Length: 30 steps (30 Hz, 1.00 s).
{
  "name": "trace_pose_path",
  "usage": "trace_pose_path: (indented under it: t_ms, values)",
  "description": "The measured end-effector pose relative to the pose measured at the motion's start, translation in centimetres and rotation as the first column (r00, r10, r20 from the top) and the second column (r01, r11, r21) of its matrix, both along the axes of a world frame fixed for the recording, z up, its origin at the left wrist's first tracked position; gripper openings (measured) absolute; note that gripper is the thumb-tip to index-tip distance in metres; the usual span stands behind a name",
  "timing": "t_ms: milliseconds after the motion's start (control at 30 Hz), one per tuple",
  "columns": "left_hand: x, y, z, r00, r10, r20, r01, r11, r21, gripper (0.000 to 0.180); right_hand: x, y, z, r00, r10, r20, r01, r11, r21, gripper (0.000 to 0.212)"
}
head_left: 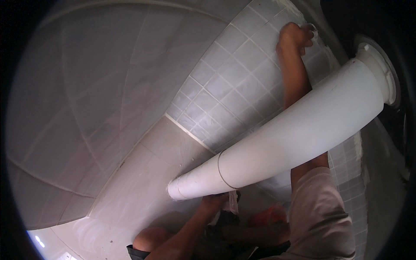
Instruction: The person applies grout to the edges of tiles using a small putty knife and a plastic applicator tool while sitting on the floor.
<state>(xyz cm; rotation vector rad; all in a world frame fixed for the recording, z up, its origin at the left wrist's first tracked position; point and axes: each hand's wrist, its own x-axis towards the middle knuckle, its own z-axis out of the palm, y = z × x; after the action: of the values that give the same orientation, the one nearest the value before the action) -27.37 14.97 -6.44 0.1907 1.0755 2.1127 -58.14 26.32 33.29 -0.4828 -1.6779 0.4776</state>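
Observation:
My right arm reaches behind a thick white pipe (281, 134) that slants across the view. Beyond the pipe my right hand (296, 37) is at the top edge of the small-tiled wall (242, 56). Its fingers are curled in, and I cannot make out what is in them. Close under the pipe's lower part, my left hand (215, 202) is closed on a pale, crumpled, bag-like thing (233, 203). The pipe hides part of that hand.
The pipe widens to a white flanged collar (379, 71) at the upper right. Large grey tiles (86, 86) cover the left wall, and a beige floor (143, 173) lies below. A red-orange object (268, 214) sits low beside my legs, partly hidden.

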Motion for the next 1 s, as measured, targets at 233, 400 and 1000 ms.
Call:
trace_pose_path:
  t_ms: [233,400,1000]
  values:
    - [-0.2,0.6,0.2,0.992,-0.091,-0.083,0.077,0.985,-0.153,0.053,-3.9,-2.6,4.7,0.917,-0.296,0.268,0.315,0.948,-0.031,0.074]
    - [-0.1,0.7,-1.2,0.999,0.048,0.008,-0.047,0.994,-0.098,0.049,-3.0,-0.3,2.3,0.893,-0.252,0.374,0.176,0.958,0.225,0.067]
    - [0.5,1.0,-2.3,0.884,-0.002,-0.467,-0.094,0.979,-0.182,0.043,6.0,3.0,-1.9,0.8,0.109,0.59,-0.319,0.91,0.264,0.068]
